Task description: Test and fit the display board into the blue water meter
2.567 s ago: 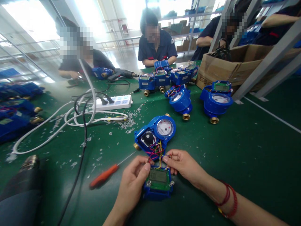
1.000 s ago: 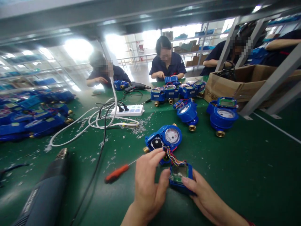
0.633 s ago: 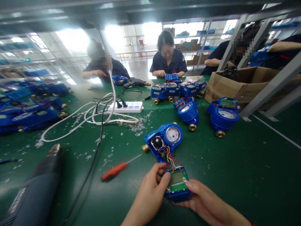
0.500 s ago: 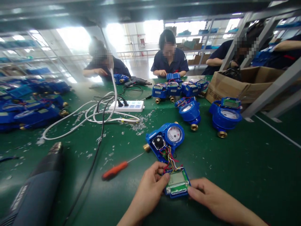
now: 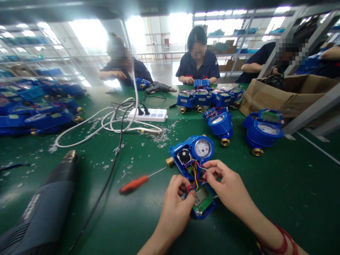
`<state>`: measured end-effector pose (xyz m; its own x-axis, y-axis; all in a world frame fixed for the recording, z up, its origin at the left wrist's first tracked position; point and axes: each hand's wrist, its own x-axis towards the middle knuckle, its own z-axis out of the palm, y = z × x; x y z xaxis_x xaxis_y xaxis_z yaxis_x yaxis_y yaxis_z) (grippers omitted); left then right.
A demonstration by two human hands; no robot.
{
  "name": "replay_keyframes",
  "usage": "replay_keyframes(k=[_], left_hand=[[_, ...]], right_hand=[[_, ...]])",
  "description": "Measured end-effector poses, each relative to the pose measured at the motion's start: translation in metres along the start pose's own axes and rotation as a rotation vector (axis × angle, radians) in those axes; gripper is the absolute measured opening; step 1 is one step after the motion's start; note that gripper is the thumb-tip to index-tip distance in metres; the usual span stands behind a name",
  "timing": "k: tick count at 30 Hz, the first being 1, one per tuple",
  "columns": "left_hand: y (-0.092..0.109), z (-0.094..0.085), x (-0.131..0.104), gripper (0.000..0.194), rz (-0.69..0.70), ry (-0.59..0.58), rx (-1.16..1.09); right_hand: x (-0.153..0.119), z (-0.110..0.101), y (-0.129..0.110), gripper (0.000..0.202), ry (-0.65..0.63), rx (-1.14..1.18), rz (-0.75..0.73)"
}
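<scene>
A blue water meter (image 5: 203, 148) lies on the green table with its side housing uncovered, showing a round black part and wiring. Colored wires (image 5: 196, 173) run from it to a blue display module (image 5: 204, 201) with a green circuit board and a small screen. My left hand (image 5: 178, 203) is closed at the module's upper left corner, red wires bunched by its fingertips. With thumb and fingers pinched, my right hand (image 5: 225, 180) grips wires between the meter and the module. An orange-handled screwdriver (image 5: 135, 184) lies left of the meter.
A heat gun (image 5: 45, 202) lies at the near left beside a black cord. Past it are a white power strip (image 5: 154, 115), looped cables and plastic scraps. More meters (image 5: 262, 132) stand right and behind, by a cardboard box (image 5: 265, 95). Co-workers (image 5: 198, 63) sit across the table.
My right hand has left the module's right edge and moved up to the wires. My left hand has shifted toward the module's wired end. The module has turned slightly, and its screen now shows characters.
</scene>
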<state>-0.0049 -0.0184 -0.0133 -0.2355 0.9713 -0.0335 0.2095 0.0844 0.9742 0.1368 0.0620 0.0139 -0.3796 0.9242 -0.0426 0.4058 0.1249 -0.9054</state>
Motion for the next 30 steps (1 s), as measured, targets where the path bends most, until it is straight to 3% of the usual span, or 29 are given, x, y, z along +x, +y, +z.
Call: replay_keyframes(k=[3, 8, 14, 18, 22, 26, 30], left_hand=[[0.000, -0.002, 0.000, 0.009, -0.045, 0.024, -0.224], [0.001, -0.003, 0.002, 0.015, -0.112, 0.055, -0.433], [-0.007, -0.003, 0.006, 0.026, -0.145, 0.241, -0.341], [-0.008, 0.000, 0.004, 0.019, -0.113, 0.333, -0.166], [-0.006, -0.003, 0.004, 0.026, -0.116, 0.183, -0.138], [-0.004, -0.006, 0.007, 0.008, -0.106, 0.018, -0.084], [-0.005, 0.001, 0.007, 0.012, -0.170, -0.092, -0.303]], right_hand=[[0.004, -0.003, 0.011, 0.020, 0.015, 0.271, 0.075], [0.004, 0.005, 0.021, 0.018, -0.004, 0.445, 0.117], [-0.003, 0.012, 0.022, 0.016, -0.044, 0.552, 0.129], [-0.005, 0.014, 0.021, 0.016, -0.059, 0.568, 0.142], [-0.003, 0.014, 0.021, 0.027, -0.106, 0.550, 0.191], [-0.004, 0.009, 0.016, 0.026, -0.092, 0.542, 0.211], [-0.008, 0.000, 0.005, 0.023, -0.094, 0.613, 0.134]])
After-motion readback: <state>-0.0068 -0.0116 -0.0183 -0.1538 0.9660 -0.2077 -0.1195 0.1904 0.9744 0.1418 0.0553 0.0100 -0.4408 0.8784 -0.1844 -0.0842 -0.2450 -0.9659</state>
